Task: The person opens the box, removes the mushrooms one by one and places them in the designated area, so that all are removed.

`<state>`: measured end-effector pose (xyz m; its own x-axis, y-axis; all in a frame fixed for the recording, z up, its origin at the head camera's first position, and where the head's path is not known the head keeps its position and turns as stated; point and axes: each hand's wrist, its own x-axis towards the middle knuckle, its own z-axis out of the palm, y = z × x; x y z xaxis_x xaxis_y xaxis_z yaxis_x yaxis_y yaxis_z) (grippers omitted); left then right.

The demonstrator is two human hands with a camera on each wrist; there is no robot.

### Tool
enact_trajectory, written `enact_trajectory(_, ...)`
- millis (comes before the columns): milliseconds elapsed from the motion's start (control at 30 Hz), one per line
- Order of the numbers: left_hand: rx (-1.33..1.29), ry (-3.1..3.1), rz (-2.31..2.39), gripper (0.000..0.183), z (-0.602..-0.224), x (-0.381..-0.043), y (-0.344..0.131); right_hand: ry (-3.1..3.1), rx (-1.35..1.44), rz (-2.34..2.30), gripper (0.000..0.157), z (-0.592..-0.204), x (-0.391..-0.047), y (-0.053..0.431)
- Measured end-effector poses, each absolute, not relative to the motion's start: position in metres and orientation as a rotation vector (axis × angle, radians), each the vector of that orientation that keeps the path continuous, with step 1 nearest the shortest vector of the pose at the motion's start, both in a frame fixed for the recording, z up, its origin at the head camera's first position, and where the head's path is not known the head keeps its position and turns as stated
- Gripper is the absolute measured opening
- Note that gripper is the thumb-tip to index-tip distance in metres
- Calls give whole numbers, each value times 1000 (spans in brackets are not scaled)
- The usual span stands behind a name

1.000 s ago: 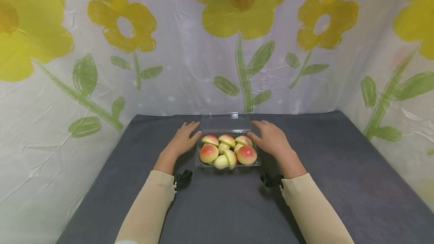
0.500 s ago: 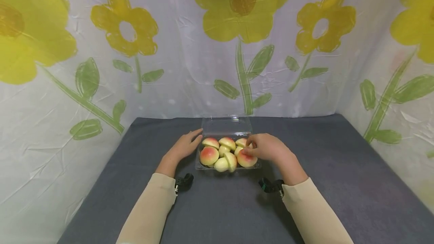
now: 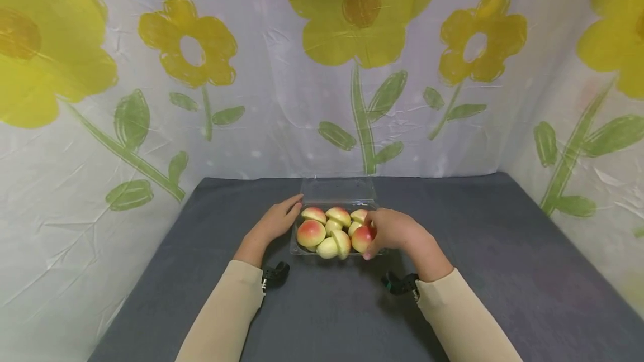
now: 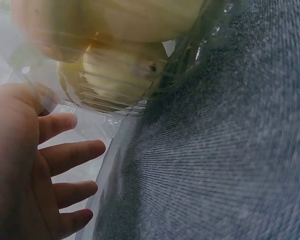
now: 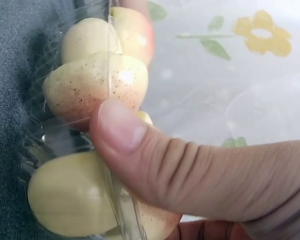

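Note:
A clear plastic clamshell box (image 3: 296,251) holds several toy mushrooms with red-and-yellow caps and pale stems. Its transparent lid (image 3: 338,189) stands open at the back. My right hand (image 3: 399,232) reaches in from the right and grips the front right mushroom (image 3: 360,238), fingers behind its cap and thumb by the front rim. In the right wrist view the thumb (image 5: 165,165) lies over the box edge, and the other fingers are mostly hidden. My left hand (image 3: 273,223) is beside the box's left wall, fingers extended; in the left wrist view its thumb (image 4: 27,92) appears close against the plastic.
The box lies on a dark grey cloth-covered table (image 3: 322,312). White curtains (image 3: 271,99) printed with yellow flowers enclose the back and both sides. A black wrist strap device (image 3: 275,274) sits at each cuff.
My right hand moved from beside the box's right back corner, forward and inward, onto the front right mushroom. The left hand stayed by the left wall. The head view tilted slightly upward.

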<state>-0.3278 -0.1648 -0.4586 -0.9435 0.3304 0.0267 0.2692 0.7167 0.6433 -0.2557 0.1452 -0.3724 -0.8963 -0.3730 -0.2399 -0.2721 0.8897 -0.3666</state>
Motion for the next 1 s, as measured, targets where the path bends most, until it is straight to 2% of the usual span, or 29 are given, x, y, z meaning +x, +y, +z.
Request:
enact_trajectory(567,478,2819,1074,56,-455,-328,-163,2688,-593,-705,64,-369,-259,158)
enact_trajectory(1000,447,2819,1064,56,-456,-326,-163,2680,-658,-726,52,-368,-259,162)
